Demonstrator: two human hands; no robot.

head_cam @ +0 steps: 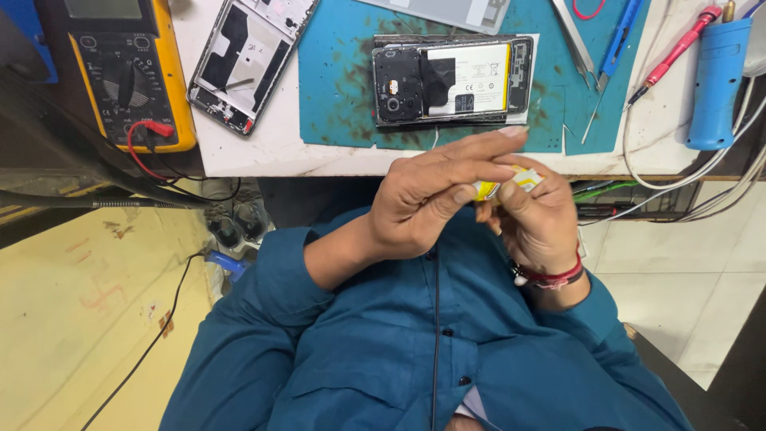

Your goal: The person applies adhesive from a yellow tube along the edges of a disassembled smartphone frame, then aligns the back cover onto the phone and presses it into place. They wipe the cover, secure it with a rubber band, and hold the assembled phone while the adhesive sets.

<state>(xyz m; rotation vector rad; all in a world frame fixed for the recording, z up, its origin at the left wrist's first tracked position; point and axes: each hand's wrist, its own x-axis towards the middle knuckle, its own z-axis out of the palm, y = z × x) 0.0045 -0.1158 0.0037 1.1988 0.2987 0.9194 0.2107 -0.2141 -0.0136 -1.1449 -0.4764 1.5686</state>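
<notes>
The phone (452, 80) lay face down on the teal mat (343, 104) with its back cover already off, the white battery and the black camera block bare to the room, so the opening-up looked done and, to my eye, the inside work was only partly through; nothing about it looked ready for closing. A second stripped phone frame (249, 60) sat tilted on the white bench top (263, 152) to the left of the mat, just beside the yellow multimeter (128, 72) with its red lead plugged in. Tweezers (576, 40) and a blue-handled tool (616, 44) rested at the mat's right edge, and a blue cylinder-shaped tool (716, 80) stood farther right among white cables. The person had both hands drawn back from the bench, held over their lap in front of a teal shirt. Between them was a small yellow-and-white piece (511, 183), perhaps a sticker or a strip of tape, though it was too small for me to tell. The left hand (423, 203) pinched one end, thumb pressed against the forefinger, its other fingers stretched out straight above. The right hand (536, 219), with a red thread band at the wrist, closed thumb and fingertips on the other end. Both grips were tight on the piece, well clear of the phone, so I judged it had not yet gone onto anything.
</notes>
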